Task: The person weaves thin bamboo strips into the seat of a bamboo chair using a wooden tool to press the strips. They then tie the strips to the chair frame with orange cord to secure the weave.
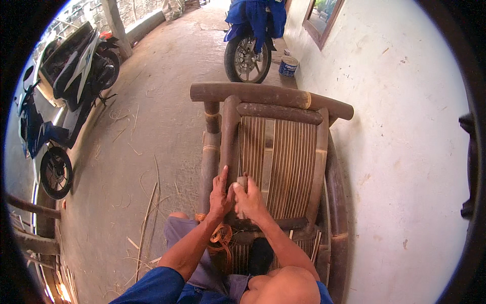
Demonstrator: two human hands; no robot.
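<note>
Before me stands a dark brown bamboo chair with a slatted panel framed by thick poles. My left hand rests on the panel's left pole, index finger stretched along it. Just to its right, my right hand is closed around the wooden handle of a small tool. The tool is held at the inner edge of that pole, beside the leftmost slats. Its working end is too thin and dim to make out. Below my left hand hangs a tangle of orange strands.
Close on the right runs a white wall. A motorcycle draped in blue cloth stands beyond the chair, with a blue paint can next to it. Another motorcycle is at the left. Thin bamboo strips litter the concrete floor.
</note>
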